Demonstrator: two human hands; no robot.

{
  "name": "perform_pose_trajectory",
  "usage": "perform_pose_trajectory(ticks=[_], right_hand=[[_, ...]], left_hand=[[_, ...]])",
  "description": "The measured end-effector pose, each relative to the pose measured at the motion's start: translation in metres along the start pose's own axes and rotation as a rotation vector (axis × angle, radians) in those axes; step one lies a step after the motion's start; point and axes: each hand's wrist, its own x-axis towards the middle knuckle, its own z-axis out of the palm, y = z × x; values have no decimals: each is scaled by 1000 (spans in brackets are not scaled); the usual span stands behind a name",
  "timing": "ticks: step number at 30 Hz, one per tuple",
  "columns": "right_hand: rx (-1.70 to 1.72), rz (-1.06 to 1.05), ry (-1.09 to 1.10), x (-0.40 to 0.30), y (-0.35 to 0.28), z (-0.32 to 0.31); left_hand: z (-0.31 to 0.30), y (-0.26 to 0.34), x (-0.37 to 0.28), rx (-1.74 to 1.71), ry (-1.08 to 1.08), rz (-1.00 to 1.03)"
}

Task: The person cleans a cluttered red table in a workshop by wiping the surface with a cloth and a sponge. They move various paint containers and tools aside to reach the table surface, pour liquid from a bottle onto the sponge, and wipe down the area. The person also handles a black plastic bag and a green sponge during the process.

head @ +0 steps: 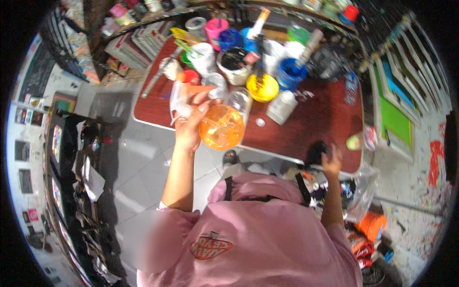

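Observation:
My left hand point(192, 120) is raised at the near edge of the dark red table point(304, 132), its thumb against a round, see-through orange container point(221, 127) that looks like a cup. An orange strip-like thing point(195, 89) and a white, crumpled-looking thing point(179, 102) show at its fingers; whether it grips them too, I cannot tell. Over the table's near right part is my right hand point(332, 160), blurred, fingers apart, holding nothing that shows. A dark patch, perhaps its shadow, lies beside it. A white bottle point(282, 107) and a small white disc point(260, 122) lie between the hands.
Paint-stained tubs crowd the table's back, among them a yellow bowl point(262, 88), a blue bucket point(291, 74) and a white tub point(233, 66). A clear plastic bottle point(350, 88) lies at the right. Framed panels point(398, 111) lean beyond; an orange container point(373, 226) sits lower right.

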Motion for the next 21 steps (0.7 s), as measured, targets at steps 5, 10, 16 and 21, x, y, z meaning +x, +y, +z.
perform_pose_trajectory(ticks=[5,10,16,21], right_hand=[[-115,19,-367,-14,2,23],[-349,154,-450,-29,4,-4],[-446,371,-462,-33,22,-33],[-269,223,-525,-46,25,-24]], left_hand=[[51,-74,-40,285,-307,-245],[58,-165,-69,594,-554,-297],[89,-243,-84,1241,-695,-536],[133,-233,-79,1432,-606,-508]])
